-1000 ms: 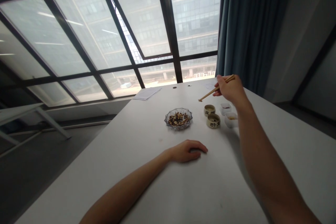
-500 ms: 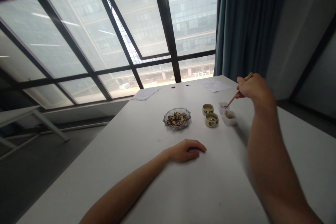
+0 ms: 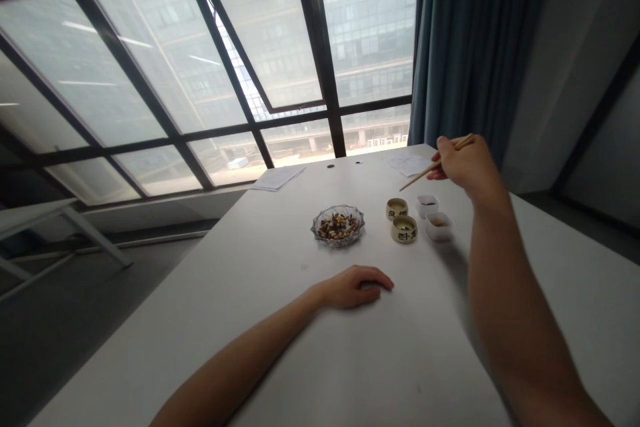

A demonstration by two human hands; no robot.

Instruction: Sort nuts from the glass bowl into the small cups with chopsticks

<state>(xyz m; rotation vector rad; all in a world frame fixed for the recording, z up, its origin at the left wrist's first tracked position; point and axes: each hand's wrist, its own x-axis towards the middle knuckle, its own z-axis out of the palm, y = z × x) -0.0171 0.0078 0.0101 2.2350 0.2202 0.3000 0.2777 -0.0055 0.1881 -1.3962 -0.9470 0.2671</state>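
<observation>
My right hand (image 3: pixel 463 161) grips a pair of wooden chopsticks (image 3: pixel 417 179), their tips hanging in the air above the back of the small cups. Nothing that I can make out is between the tips. Below stand two ceramic cups with dark lettering, a far one (image 3: pixel 397 209) and a near one (image 3: pixel 404 229). Right of them are two white plastic tubs, one behind (image 3: pixel 428 205) and one in front (image 3: pixel 439 227), with dark and brownish contents. A clear glass dish (image 3: pixel 338 225) holds mixed seeds and nuts. My left hand (image 3: pixel 357 287) rests on the table, fingers loosely stretched out and holding nothing.
The white table (image 3: pixel 320 360) reaches toward the windows. Papers lie at its far left (image 3: pixel 278 178) and far right (image 3: pixel 407 165). A small dark round spot (image 3: pixel 331 166) shows near the back edge. A blue curtain (image 3: pixel 460 47) hangs behind the right side.
My right hand has lifted slightly and moved left, carrying the chopstick tips out of the white tubs to above the ceramic cups. My left hand has stayed in place.
</observation>
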